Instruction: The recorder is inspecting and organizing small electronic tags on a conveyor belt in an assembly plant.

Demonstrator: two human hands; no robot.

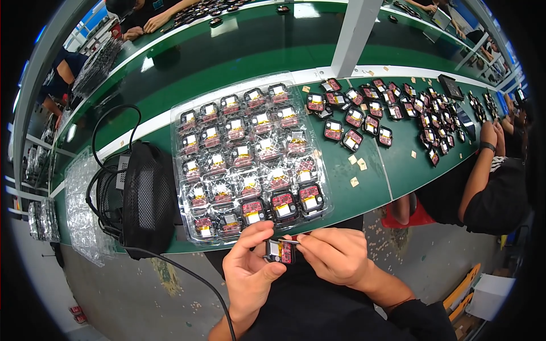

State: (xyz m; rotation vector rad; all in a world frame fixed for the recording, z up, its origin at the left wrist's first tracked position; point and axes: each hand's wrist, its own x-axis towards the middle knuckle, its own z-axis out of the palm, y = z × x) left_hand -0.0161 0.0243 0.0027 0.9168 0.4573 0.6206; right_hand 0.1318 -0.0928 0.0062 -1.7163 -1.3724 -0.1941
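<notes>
Between the thumb and fingers of my left hand (248, 269) is a small square watch-like electronic module (280, 250), with a black case, a red circuit board and a silver-white part showing. My right hand (336, 254) pinches a thin metal tool (289, 241), perhaps tweezers, its tip at the module's upper edge. Both hands are just in front of the table edge. Beyond them lies a clear plastic tray (314, 149) with rows of similar modules (282, 206) in its pockets. Several in the nearest row look uncovered, while clear plastic seems to lie over the others.
Loose modules (354, 117) and small beige scraps (354, 182) spread across the green table (364, 196) to the right. A black mesh bag (149, 196) with a cable and stacked clear trays (88, 207) stand left. A grey post (354, 40) rises behind. A co-worker's arm (478, 173) is at right.
</notes>
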